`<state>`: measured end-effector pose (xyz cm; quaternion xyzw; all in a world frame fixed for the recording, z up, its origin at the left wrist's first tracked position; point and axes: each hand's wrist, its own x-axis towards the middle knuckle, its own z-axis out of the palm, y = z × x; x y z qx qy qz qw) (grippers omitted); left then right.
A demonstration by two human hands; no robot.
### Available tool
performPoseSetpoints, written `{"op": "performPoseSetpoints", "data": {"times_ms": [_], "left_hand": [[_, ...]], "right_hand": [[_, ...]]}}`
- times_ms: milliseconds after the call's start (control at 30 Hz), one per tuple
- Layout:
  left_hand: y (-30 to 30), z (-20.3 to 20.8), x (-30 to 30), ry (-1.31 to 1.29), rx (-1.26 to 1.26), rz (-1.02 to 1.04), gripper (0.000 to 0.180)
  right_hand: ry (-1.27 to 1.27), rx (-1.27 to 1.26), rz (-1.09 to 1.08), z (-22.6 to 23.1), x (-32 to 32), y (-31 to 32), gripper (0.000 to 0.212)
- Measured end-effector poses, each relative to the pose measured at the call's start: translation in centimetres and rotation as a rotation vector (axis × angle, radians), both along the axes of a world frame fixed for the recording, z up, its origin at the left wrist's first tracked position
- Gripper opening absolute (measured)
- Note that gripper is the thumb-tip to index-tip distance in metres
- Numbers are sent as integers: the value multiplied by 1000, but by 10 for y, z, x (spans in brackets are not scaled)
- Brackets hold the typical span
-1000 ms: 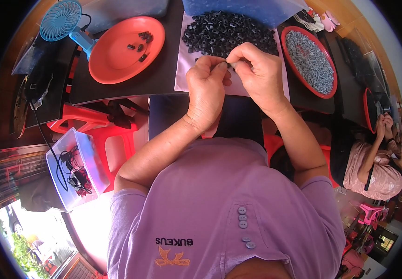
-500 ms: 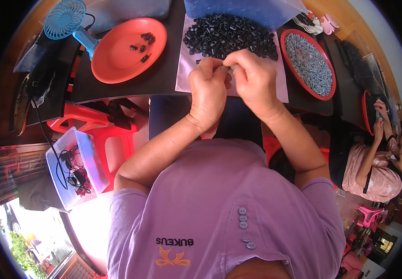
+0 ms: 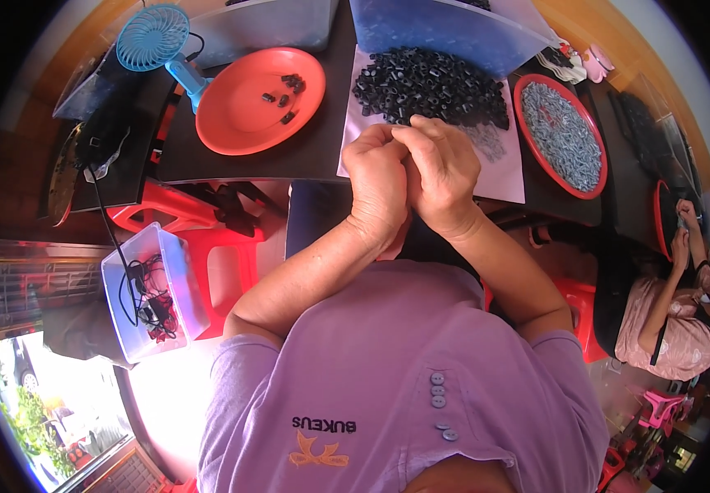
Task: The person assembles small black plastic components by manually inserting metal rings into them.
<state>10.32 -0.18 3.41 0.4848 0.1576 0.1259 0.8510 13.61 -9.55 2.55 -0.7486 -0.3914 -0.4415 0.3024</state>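
My left hand (image 3: 375, 177) and my right hand (image 3: 444, 174) are closed and pressed together at the near edge of a pale pink cloth (image 3: 503, 185). Their fingertips meet, and whatever they pinch is hidden behind the knuckles. Just beyond them on the cloth lies a heap of small black plastic pieces (image 3: 429, 82). A small patch of silvery screws (image 3: 486, 144) shows beside the right hand. To the left, an orange-red plastic dish (image 3: 232, 127) holds several black pieces (image 3: 283, 100). An orange-red tray (image 3: 522, 111) on the right is filled with silvery screws (image 3: 564, 140).
Clear plastic bins (image 3: 445, 29) stand behind the heap. A blue fan (image 3: 154, 39) is at the far left. Below the table's left side are a red stool (image 3: 228, 275) and a clear box (image 3: 112, 300) of cables. Another person (image 3: 671, 316) works at the far right.
The view has shifted, so the surroundings appear further right and lower. My right hand has turned over closer against the left. The screw patch on the cloth has come into sight.
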Motion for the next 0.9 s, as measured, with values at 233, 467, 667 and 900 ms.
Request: {"op": "performPoseSetpoints", "data": {"times_ms": [233,467,667,900], "left_hand": [[2,3,1,23,-65,-6,11],[4,5,1,27,-5,-58,18],[4,5,-3,95,-20,-67,20],[25,2,-5,-19,145,-162,15]], "right_hand": [[-45,8,2,-3,4,1,27],[-69,-36,61,2,10,-8,26],[-66,-44,110,-4,8,-10,23],[21,11,225,4,11,-9,41]]}}
